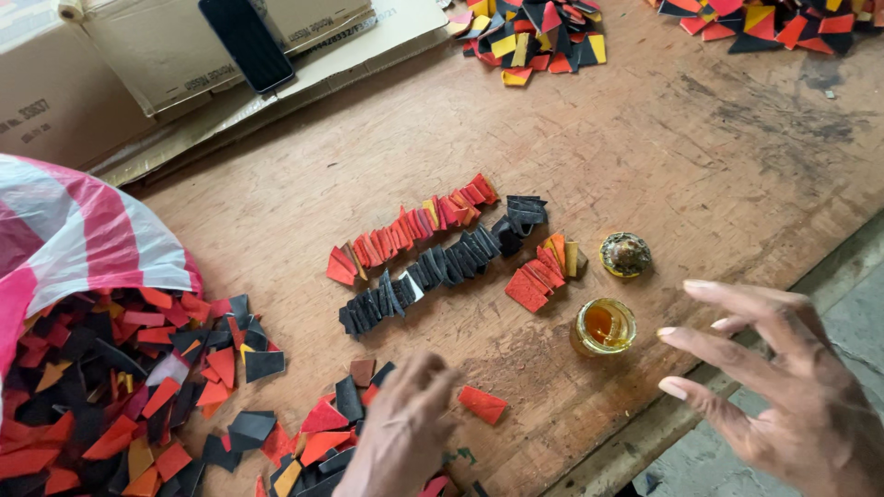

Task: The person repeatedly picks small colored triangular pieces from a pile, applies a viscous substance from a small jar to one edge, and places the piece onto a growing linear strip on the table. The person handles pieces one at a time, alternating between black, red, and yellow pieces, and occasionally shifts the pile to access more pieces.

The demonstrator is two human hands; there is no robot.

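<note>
Hands: left [402, 433] curled over loose red leather scraps [322, 433], grip unclear; right [783, 377] spread open, empty, at four o'clock from one amber glass jar [604, 327]; three overlapped rows on wooden desk [691, 156].

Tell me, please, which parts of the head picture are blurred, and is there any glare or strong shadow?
Head view: the left hand is smeared by motion; the right hand is slightly soft; the rows of pieces and the open glue jar are sharp. Light is soft and even, shadows faint, only a small shine on the jar.
</note>
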